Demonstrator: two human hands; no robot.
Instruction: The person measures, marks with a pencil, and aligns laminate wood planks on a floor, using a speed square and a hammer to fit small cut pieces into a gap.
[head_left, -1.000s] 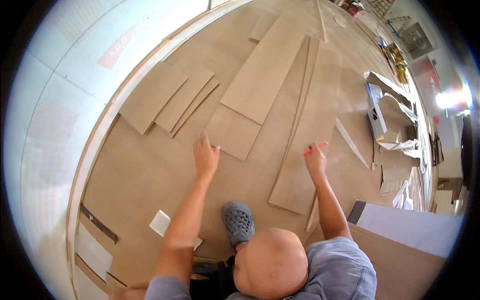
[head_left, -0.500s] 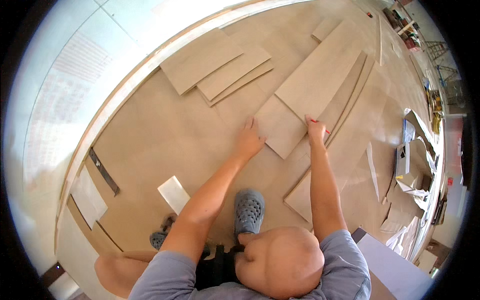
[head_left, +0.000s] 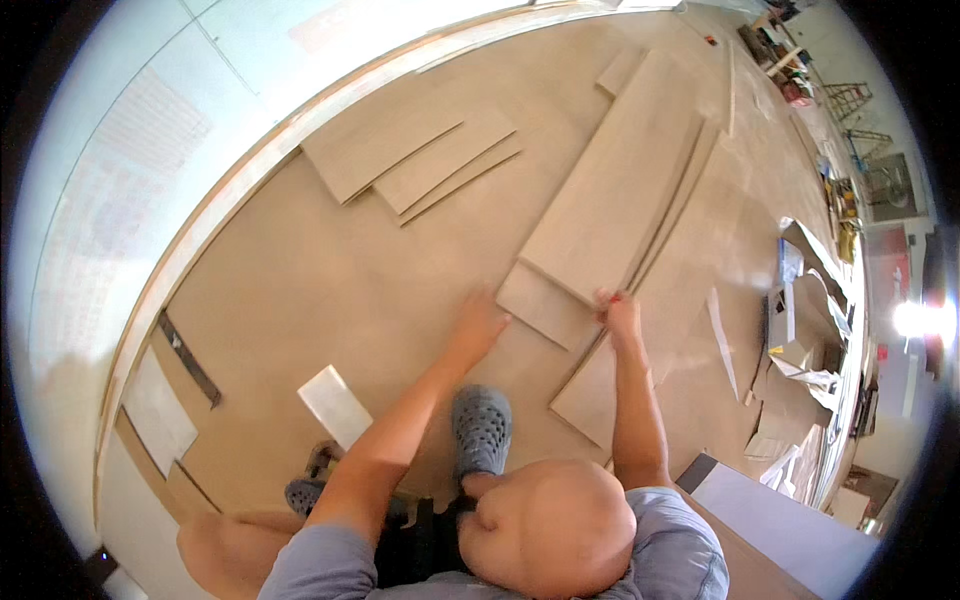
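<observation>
Left hand (head_left: pixel 480 326) blurred near corner of lower plank (head_left: pixel 545 308), grip unclear | right hand (head_left: pixel 621 316) pinches red pen (head_left: pixel 614 297) by upper plank (head_left: pixel 622 175) | lower end juts out, likely for reach

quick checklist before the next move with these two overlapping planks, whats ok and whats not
1. Red pen-like tool in the right hand: ok, a bit of red shows at the fingers.
2. Upper plank resting over the lower plank: ok, it overlaps it.
3. Near ends flush: not ok, the lower plank sticks out toward the person.
4. Left hand steadying the lower plank: cannot tell, it is blurred by the near left corner.
5. Front grey shoe off both planks: ok, it stands apart from them.
</observation>
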